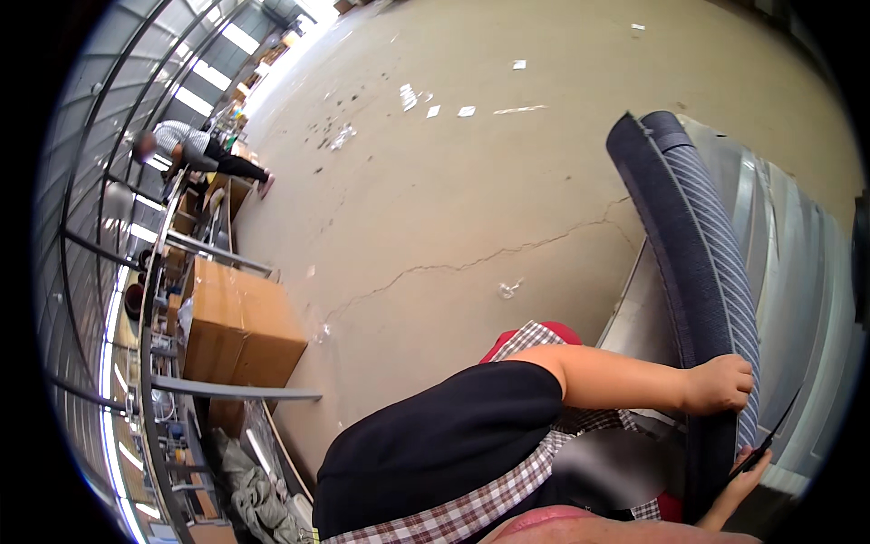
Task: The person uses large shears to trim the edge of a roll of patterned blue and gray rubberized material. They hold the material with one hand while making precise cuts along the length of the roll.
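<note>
A long dark blue-grey roll of thick fabric (pixel 666 218), with light diagonal stripes along one side, stands up at the right, leaning a little. My left hand (pixel 720 385) is closed around its striped edge, the arm stretched across in front of me. Lower down, beside the roll, my right hand (pixel 746 476) grips a pair of black scissors (pixel 759 451). One thin dark blade slants up and away from the roll. The bottom of the roll and part of my right hand are hidden.
A silvery, plastic-covered stack (pixel 797 263) stands behind the roll. At the left are a large cardboard box (pixel 240 322), a metal rack (pixel 195 387) and crumpled grey sheeting (pixel 258 494). A co-worker (pixel 195 150) bends over a bench farther off. Paper scraps (pixel 409 97) litter the cracked floor.
</note>
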{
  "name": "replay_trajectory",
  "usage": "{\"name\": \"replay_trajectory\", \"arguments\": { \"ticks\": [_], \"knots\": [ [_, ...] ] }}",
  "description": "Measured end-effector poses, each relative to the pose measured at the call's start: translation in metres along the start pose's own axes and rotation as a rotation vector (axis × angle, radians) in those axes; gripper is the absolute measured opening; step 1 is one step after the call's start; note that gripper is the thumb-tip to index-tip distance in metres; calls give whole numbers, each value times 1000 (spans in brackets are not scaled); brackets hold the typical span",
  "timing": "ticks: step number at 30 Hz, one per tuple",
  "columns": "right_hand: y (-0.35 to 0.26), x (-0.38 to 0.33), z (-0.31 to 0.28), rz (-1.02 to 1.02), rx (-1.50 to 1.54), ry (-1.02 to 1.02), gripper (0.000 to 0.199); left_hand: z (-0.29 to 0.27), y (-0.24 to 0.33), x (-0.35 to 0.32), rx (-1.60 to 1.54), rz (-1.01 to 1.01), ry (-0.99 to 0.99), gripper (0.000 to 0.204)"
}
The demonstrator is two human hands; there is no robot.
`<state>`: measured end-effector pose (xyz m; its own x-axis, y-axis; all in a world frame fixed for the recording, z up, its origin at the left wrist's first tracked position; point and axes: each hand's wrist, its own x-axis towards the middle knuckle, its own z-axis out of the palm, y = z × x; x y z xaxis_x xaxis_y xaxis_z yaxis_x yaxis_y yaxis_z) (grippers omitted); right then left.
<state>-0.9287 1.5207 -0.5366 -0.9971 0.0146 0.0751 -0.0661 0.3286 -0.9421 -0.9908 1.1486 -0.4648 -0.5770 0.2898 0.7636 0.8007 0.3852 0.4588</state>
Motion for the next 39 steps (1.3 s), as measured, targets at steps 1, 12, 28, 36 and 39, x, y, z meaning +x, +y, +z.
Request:
{"name": "replay_trajectory", "arguments": {
  "ticks": [1,12,28,36,39],
  "knots": [
    [4,2,-5,27,-176,58,61,3,1,6,-28,22,-11,7],
    [-177,26,91,153,-343,194,55,-243,-99,4,1302,-538,-24,39],
    [-182,16,90,87,-257,265,46,-36,18,64,118,-120,-523,26],
    [-178,23,87,100,-206,244,53,-41,14,58,202,-51,-321,15],
    [-177,22,86,93,-223,257,56,-40,16,65,122,-57,-336,16]
  ]
}}
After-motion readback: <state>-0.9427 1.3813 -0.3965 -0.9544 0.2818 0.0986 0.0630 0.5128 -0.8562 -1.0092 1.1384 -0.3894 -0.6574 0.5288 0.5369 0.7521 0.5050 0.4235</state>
